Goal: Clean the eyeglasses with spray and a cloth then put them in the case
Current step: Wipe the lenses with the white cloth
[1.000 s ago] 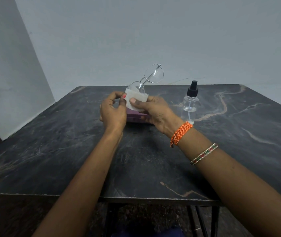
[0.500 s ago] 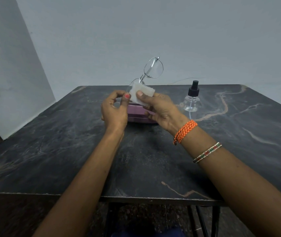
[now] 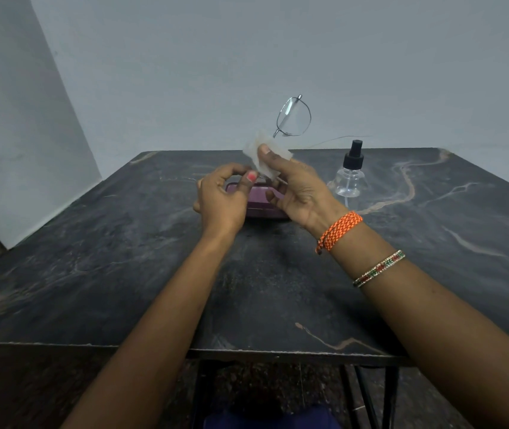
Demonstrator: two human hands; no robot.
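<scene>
The eyeglasses stand above the centre of the frame, held up against the pale wall; over the last second they have risen out of the gap between the hands, so that one lens now shows whole and clear while the other is wrapped in the white cloth; the right hand pinches that cloth round the covered lens, thumb on the near side, fingers behind; the left hand, just left of centre, has its fingers curled with thumb and forefinger drawn together, and seems to pinch the lower part of the frame or a temple, though what it grips is too small to tell; a second ago the cloth sat lower, close against both hands, and it has since climbed with the glasses; this reads as the wiping step well under way, the person working round one lens and raising the pair to see it better; the purple case lies on the dark worktop directly behind the hands, partly hidden by them; the spray bottle stands upright to the right of centre, apart from the hands and untouched; the second lens and the casing are probably yet to come.
</scene>
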